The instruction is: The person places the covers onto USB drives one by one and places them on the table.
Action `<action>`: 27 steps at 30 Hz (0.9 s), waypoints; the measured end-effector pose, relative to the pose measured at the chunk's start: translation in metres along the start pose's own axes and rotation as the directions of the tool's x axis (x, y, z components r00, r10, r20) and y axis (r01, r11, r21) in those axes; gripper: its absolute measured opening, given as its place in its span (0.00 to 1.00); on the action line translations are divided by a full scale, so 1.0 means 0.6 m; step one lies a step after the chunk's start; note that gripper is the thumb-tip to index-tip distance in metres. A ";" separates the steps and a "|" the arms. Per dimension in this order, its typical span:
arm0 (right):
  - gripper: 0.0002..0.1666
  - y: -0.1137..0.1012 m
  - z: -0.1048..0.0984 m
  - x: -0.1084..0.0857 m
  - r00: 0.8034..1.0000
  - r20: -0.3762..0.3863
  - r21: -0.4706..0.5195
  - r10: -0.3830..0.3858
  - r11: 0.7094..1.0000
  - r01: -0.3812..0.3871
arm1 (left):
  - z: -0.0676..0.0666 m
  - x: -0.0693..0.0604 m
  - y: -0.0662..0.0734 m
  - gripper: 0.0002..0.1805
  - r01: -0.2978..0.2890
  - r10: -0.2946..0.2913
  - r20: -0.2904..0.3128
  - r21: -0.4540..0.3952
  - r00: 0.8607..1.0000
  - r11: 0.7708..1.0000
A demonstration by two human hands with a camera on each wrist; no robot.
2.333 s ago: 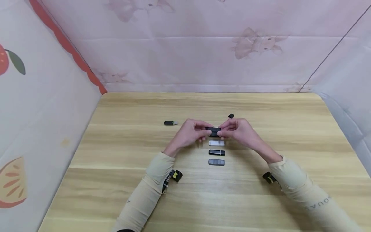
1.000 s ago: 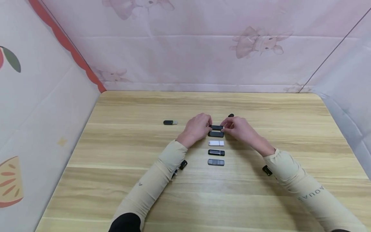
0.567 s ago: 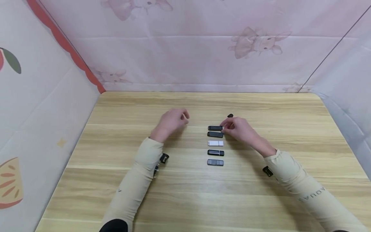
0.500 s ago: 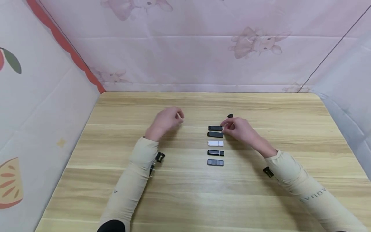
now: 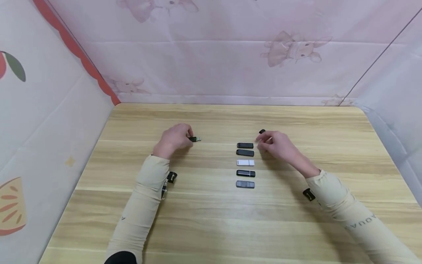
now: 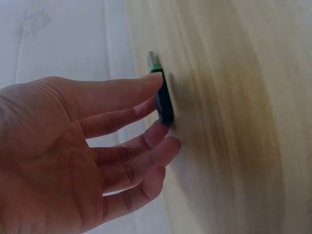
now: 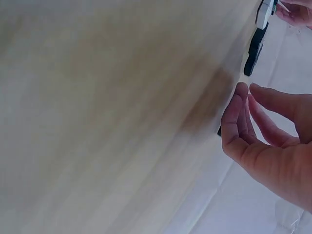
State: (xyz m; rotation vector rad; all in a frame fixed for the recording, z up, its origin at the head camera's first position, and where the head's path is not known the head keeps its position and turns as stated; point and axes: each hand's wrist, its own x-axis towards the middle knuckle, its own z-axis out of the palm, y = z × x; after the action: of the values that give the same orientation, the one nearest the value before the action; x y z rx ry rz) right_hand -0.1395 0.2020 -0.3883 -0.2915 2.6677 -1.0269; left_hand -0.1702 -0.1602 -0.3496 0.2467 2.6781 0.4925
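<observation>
My left hand [image 5: 173, 139] is at the uncapped black USB stick [image 5: 194, 139], its metal plug pointing right. In the left wrist view the thumb and a finger pinch the stick's dark body [image 6: 164, 102], and a green band shows by the plug. My right hand [image 5: 276, 145] hovers just right of the column's farthest black USB stick [image 5: 245, 145], fingers loosely bent, nothing between thumb and forefinger. A small black cap [image 5: 262, 131] lies just beyond its fingers. Nearer me in the column are another black stick [image 5: 245, 153], a white stick [image 5: 245, 162], a black silver-banded stick [image 5: 245, 173] and a grey stick [image 5: 245, 184].
The wooden table [image 5: 211, 227] reaches back to a pink printed cloth wall [image 5: 211, 69]. White cloth walls stand on the left and right sides. A small camera is strapped at each wrist.
Both hands set a black stick down at the column's far end. The left hand then moved left and took hold of the uncapped USB stick; the right let go and drew slightly right.
</observation>
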 end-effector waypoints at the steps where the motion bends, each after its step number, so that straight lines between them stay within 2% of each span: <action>1: 0.14 0.001 -0.003 0.001 1.000 -0.006 0.000 0.007 1.000 -0.007 | 0.001 0.000 0.000 0.17 0.000 0.000 -0.005 0.003 1.000 1.000; 7: 0.14 0.005 -0.020 0.011 0.998 -0.054 -0.017 0.023 1.000 -0.024 | 0.007 0.003 -0.001 0.13 -0.004 0.006 -0.030 0.056 1.000 0.998; 13: 0.23 0.011 -0.030 0.026 0.999 -0.051 -0.091 -0.001 0.996 -0.004 | 0.009 0.006 -0.004 0.11 0.013 -0.011 -0.030 0.053 0.999 0.999; 19: 0.23 0.023 -0.032 0.042 0.996 -0.047 -0.151 -0.072 0.986 0.065 | 0.001 0.003 0.000 0.11 0.006 -0.005 -0.089 0.013 0.996 1.000; 23: 0.20 0.027 -0.031 0.046 0.995 -0.039 -0.157 -0.087 0.984 0.080 | 0.001 0.002 0.008 0.11 -0.031 0.027 -0.103 -0.042 0.994 0.999; 27: 0.18 0.027 -0.029 0.046 0.995 -0.033 -0.160 -0.097 0.983 0.090 | 0.006 0.004 0.023 0.12 -0.090 0.074 -0.127 -0.131 0.989 0.987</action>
State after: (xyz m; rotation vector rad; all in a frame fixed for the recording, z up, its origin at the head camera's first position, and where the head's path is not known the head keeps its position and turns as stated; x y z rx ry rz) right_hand -0.1726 0.2171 -0.3919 -0.4365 2.8012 -0.8564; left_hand -0.1693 -0.1460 -0.3485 0.2967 2.7453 0.7358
